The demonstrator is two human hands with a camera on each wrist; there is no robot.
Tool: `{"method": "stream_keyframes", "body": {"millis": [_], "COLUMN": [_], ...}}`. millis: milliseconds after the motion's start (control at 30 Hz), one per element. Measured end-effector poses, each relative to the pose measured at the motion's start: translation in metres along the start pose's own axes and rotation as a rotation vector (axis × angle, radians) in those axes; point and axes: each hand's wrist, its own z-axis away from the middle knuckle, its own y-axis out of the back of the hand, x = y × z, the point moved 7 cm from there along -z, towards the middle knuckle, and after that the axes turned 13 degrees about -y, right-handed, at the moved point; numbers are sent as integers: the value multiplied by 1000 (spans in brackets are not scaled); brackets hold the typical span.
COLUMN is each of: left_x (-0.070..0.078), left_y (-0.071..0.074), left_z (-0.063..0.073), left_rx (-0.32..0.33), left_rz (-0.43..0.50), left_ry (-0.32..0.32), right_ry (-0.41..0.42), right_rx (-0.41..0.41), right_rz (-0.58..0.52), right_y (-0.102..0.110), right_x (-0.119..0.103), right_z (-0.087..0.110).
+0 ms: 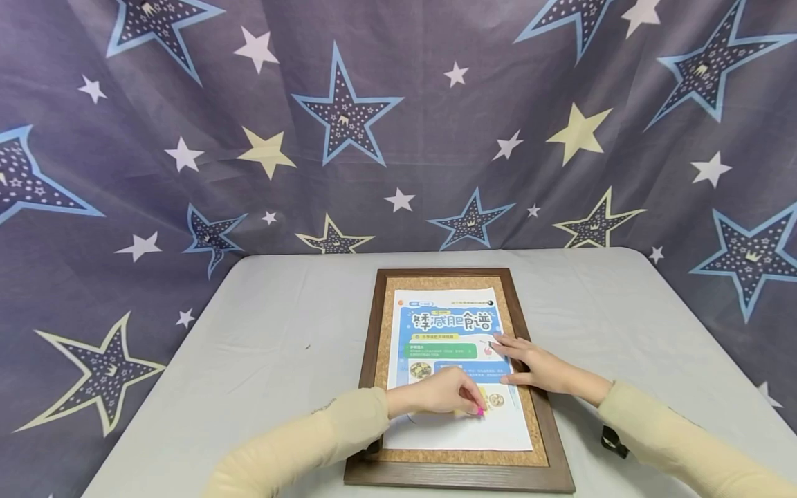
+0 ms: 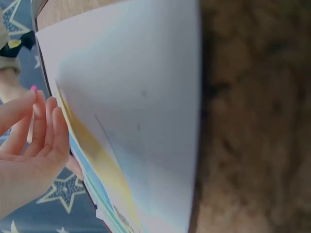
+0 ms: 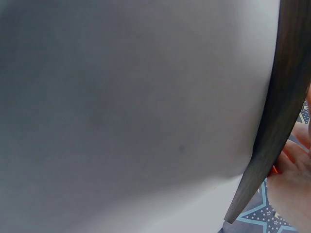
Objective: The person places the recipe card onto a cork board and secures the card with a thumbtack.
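Observation:
My left hand (image 1: 443, 391) pinches a small pink pushpin (image 1: 480, 411) between thumb and fingertips, over the lower part of a printed sheet (image 1: 457, 436). In the left wrist view the pushpin (image 2: 34, 89) pokes up just past the fingertips. The sheet lies on a cork board (image 1: 467, 457) with a dark wooden frame (image 1: 461, 477). My right hand (image 1: 538, 366) rests at the sheet's right edge, its fingers reaching over the frame onto the paper. An orange pin (image 1: 401, 303) shows at the sheet's upper left corner and a black one (image 1: 490, 303) at its upper right.
The framed board lies on a table with a pale grey cloth (image 1: 261, 332). Behind the table hangs a dark curtain (image 1: 423, 138) patterned with stars. Black wrist straps (image 1: 613, 441) show near the sleeves.

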Motion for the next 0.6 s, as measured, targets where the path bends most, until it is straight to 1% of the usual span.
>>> {"method": "stream_keyframes", "body": {"millis": [133,233,400,600], "left_x": [2,4,9,11], "left_y": [-6,-13,-22,-27], "left_z": [-4,-7,-9,-10], "left_rx": [-4,-16,-13,-7], "left_rz": [0,35,134,175], "left_ry": [-17,-14,3,23], "right_ry": [11,10,3,0], "right_rx": [14,16,11,13], "right_rz": [4,10,19,21], "right_y": [1,1,0,0], "right_x": [-1,-1,0,0], "right_z": [0,0,0,0]}}
